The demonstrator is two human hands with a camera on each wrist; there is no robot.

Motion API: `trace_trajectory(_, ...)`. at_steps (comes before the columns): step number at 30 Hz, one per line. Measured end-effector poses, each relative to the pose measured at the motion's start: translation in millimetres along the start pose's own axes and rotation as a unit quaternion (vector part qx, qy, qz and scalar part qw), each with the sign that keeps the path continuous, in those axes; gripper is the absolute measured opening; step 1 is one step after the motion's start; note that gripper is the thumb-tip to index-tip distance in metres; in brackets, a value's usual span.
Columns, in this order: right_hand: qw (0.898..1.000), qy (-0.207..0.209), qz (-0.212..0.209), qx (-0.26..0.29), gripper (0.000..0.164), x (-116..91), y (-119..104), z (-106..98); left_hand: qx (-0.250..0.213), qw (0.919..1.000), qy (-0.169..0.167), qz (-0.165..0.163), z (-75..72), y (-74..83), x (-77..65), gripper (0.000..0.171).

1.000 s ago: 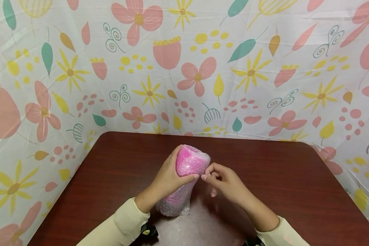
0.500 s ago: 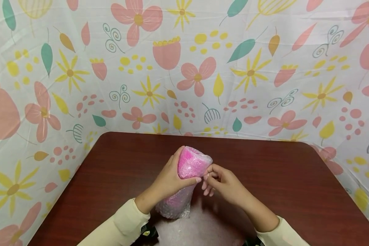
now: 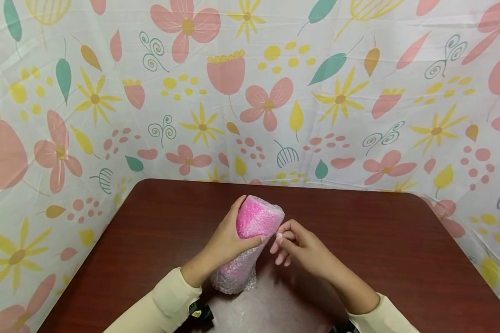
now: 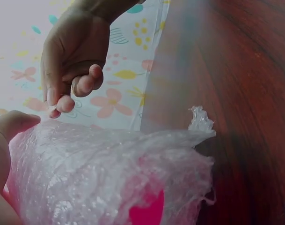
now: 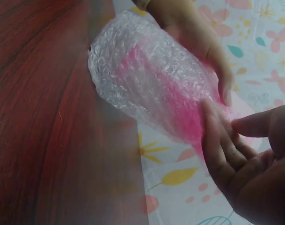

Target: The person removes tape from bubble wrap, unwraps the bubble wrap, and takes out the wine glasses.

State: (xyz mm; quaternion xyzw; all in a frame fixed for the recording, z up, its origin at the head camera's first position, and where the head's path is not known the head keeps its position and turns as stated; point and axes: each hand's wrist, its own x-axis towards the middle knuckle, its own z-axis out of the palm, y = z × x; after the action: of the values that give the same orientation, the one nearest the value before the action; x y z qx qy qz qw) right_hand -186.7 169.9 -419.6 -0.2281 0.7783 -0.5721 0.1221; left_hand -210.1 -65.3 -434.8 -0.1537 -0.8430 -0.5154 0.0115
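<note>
A pink object in clear bubble wrap stands tilted on the table in the head view, its upper end leaning right. My left hand grips its upper part from the left, thumb across the front. Close beside the upper right edge, my right hand pinches a small whitish, see-through bit between thumb and forefinger; I cannot tell if it is tape or wrap. The left wrist view shows the wrap's ragged, loose lower end and bare pink through a gap. In the right wrist view the wrap covers the pink body.
The dark red-brown wooden table has rounded back corners. A white cloth with a flower and leaf print hangs behind it and along both sides. Black straps sit at the cream sleeves.
The wrapped object swayed slightly right, then back left with my left hand. My right hand's fingers shifted a little at its edge, still pinching the small bit.
</note>
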Motion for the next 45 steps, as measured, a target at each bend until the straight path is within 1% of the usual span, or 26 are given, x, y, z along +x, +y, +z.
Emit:
trace_trajectory(2,1.0,0.007,0.003,-0.005,0.019,0,0,-1,0.002,1.0,0.006,-0.003,0.4,0.3,-0.3,0.109)
trace_trajectory(4,1.0,0.009,0.003,0.003,0.016,-1,-1,-2,0.005,0.9999,0.01,-0.006,1.2,0.4,-0.1,0.109)
trace_trajectory(7,1.0,-0.002,-0.006,0.022,0.011,-1,-1,-4,0.012,0.9998,0.015,-0.005,2.4,0.4,-0.3,0.109)
trace_trajectory(9,1.0,-0.009,-0.013,0.026,0.012,-1,0,-4,0.016,0.9997,0.015,-0.004,3.1,0.3,-0.7,0.109)
trace_trajectory(11,1.0,-0.008,-0.01,0.018,0.015,0,0,-4,0.02,0.9997,0.014,-0.005,3.9,0.5,-1.1,0.109)
trace_trajectory(14,1.0,0.0,0.004,0.005,0.024,1,0,-2,0.024,0.9997,0.009,-0.004,4.7,0.3,-1.8,0.109)
trace_trajectory(16,1.0,0.003,0.015,0.006,0.026,1,0,-1,0.027,0.9996,0.007,-0.003,5.3,0.4,-1.8,0.109)
trace_trajectory(21,1.0,-0.001,0.013,0.003,0.025,1,1,0,0.034,0.9994,-0.011,-0.005,6.0,1.4,-2.9,0.11)
trace_trajectory(24,1.0,-0.002,0.008,-0.001,0.024,0,2,-1,0.037,0.9989,-0.026,-0.009,5.0,1.8,-3.2,0.105)
trace_trajectory(27,1.0,-0.001,0.004,0.002,0.02,0,3,-1,0.021,0.9991,-0.037,-0.008,2.1,2.0,-2.0,0.097)
trace_trajectory(30,1.0,-0.001,-0.001,0.006,0.019,1,4,-2,-0.007,0.9992,-0.039,-0.003,-1.6,3.3,-0.8,0.094)
trace_trajectory(34,1.0,-0.004,-0.006,0.007,0.019,1,5,-3,-0.031,0.9984,-0.045,-0.018,-3.9,3.2,-0.1,0.098)
trace_trajectory(37,1.0,-0.005,-0.006,0.003,0.019,0,5,-4,-0.043,0.9968,-0.057,-0.037,-4.0,1.4,0.2,0.101)
trace_trajectory(39,1.0,-0.005,-0.006,-0.001,0.019,0,5,-4,-0.054,0.9955,-0.065,-0.043,-4.0,0.0,0.8,0.103)
trace_trajectory(42,1.0,-0.004,-0.005,0.0,0.019,0,5,-5,-0.07,0.9941,-0.073,-0.04,-4.3,-1.4,1.9,0.102)
trace_trajectory(45,1.0,-0.007,-0.008,0.006,0.022,2,5,-5,-0.087,0.9937,-0.065,-0.027,-4.5,-2.0,2.8,0.099)
